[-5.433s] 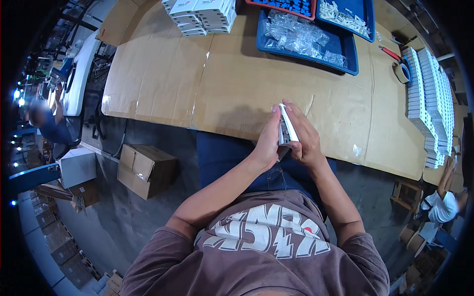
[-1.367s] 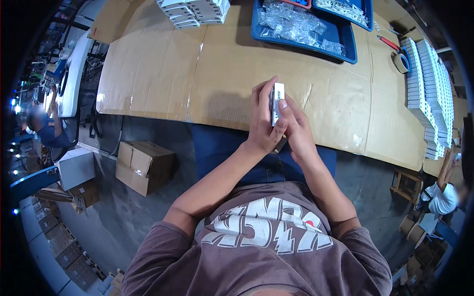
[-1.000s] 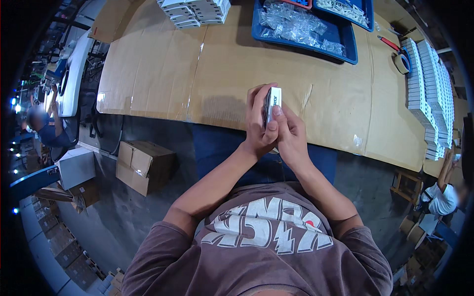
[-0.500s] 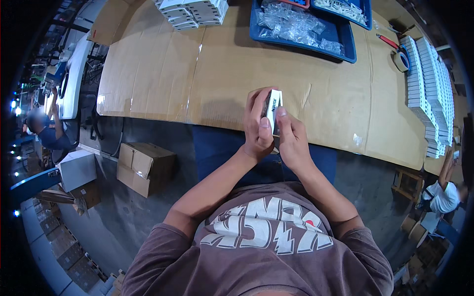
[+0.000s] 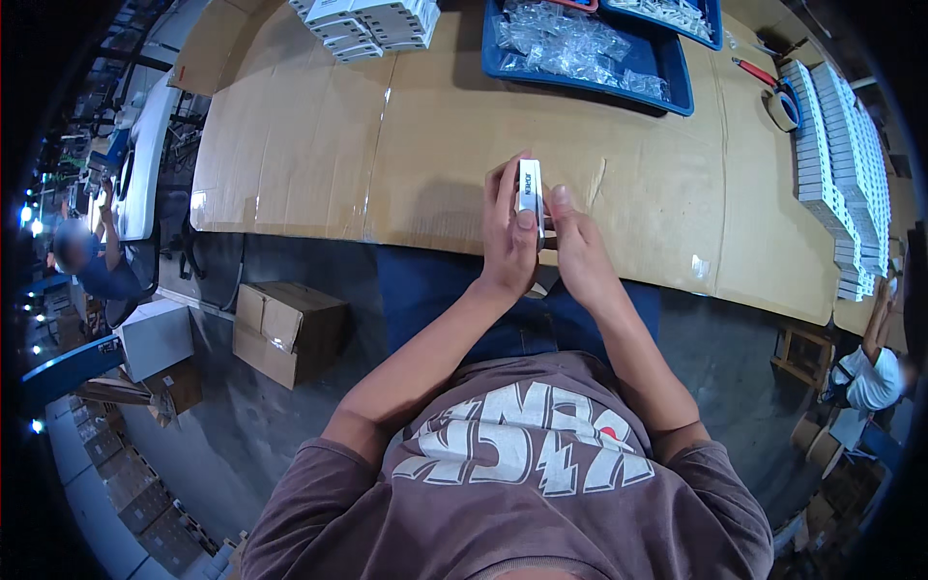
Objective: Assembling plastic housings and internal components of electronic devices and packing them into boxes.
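Note:
Over the table's near edge, my left hand (image 5: 507, 237) is closed around a slim white box (image 5: 530, 184) with dark print on its narrow side. The box stands upright between my palms, its left part covered by the fingers. Close by on the right is my right hand (image 5: 583, 249). Its thumb points up, apart from the box. The other right fingers are mostly hidden behind the hand, near the box's lower end, and whether they touch it is unclear.
Cardboard (image 5: 290, 164) covers the table. At the back stand stacked white boxes (image 5: 372, 24) and a blue tray (image 5: 580, 82) of clear plastic bags. More white stacks (image 5: 841, 164), a tape roll (image 5: 781, 111) and a red-handled tool (image 5: 754, 70) lie right. A carton (image 5: 288, 329) sits on the floor.
The box has turned more upright and shifted slightly left with my left hand. My right thumb has come off the box, and the right hand has moved a little to the right.

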`<state>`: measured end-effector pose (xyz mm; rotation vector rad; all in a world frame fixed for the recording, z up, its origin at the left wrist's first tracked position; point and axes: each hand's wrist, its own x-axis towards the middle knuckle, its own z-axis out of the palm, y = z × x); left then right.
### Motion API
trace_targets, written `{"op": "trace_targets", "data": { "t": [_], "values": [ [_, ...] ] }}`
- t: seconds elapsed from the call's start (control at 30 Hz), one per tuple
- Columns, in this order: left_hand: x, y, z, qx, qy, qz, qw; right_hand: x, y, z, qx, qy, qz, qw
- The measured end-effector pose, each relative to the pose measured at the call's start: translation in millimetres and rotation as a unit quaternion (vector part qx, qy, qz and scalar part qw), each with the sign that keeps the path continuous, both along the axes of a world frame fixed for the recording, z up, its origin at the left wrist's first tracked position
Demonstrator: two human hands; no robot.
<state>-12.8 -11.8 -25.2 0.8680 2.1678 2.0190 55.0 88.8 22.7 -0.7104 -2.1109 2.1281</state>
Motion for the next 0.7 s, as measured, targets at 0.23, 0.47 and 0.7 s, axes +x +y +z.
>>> {"op": "trace_targets", "data": {
  "t": [0.23, 0.47, 0.7],
  "values": [
    [1, 1, 1, -0.022, -0.003, -0.037, 0.999, 11, 30, 8, -0.001, 0.024, 0.110, 0.994],
    [5, -1, -7, 0.113, -0.285, -0.074, 0.949, 11, 30, -8, 0.292, 0.101, 0.069, 0.949],
    [9, 2, -17, 0.056, -0.280, -0.048, 0.957, 12, 16, -25, 0.344, 0.149, 0.062, 0.925]
  ]
}}
